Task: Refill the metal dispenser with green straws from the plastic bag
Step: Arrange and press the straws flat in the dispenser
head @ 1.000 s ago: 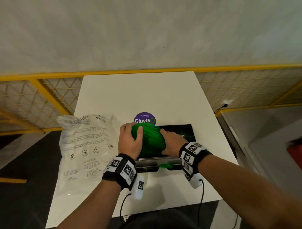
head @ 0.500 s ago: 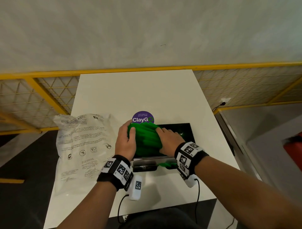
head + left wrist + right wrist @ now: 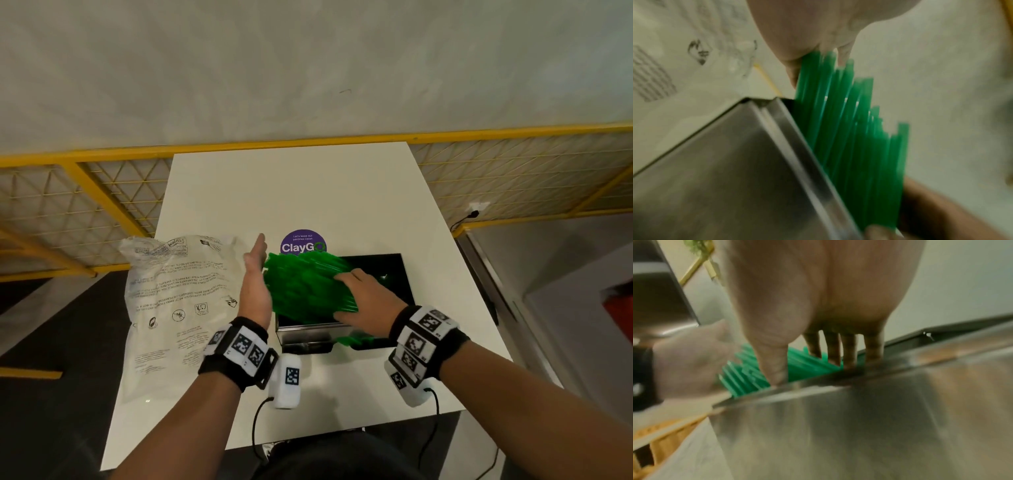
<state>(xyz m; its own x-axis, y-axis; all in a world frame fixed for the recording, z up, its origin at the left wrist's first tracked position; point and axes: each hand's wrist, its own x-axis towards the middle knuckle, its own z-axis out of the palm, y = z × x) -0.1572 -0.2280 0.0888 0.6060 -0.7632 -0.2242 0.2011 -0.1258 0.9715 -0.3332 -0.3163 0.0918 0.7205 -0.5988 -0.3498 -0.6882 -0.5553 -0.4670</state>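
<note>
A thick bundle of green straws (image 3: pixel 305 284) lies slanted in the open top of the metal dispenser (image 3: pixel 308 337), its left end raised over the rim. My left hand (image 3: pixel 255 284) stands flat, fingers straight, against the left ends of the straws (image 3: pixel 849 129). My right hand (image 3: pixel 366 301) holds the bundle's right part, thumb on the near side and fingers over the top. In the right wrist view the fingers (image 3: pixel 832 347) reach down onto the straws (image 3: pixel 748 374) at the dispenser's rim (image 3: pixel 859 418). The clear printed plastic bag (image 3: pixel 178 298) lies flat to the left.
The dispenser's dark lid (image 3: pixel 380 274) lies open behind my right hand. A purple round ClayGo sticker (image 3: pixel 303 241) is on the white table (image 3: pixel 291 192) just beyond the straws. A yellow mesh railing (image 3: pixel 85 212) runs behind the table.
My left hand has let go of the bundle and now stands flat with straight fingers at the straws' left ends. The bundle has spread and slanted. My right hand stays on it.
</note>
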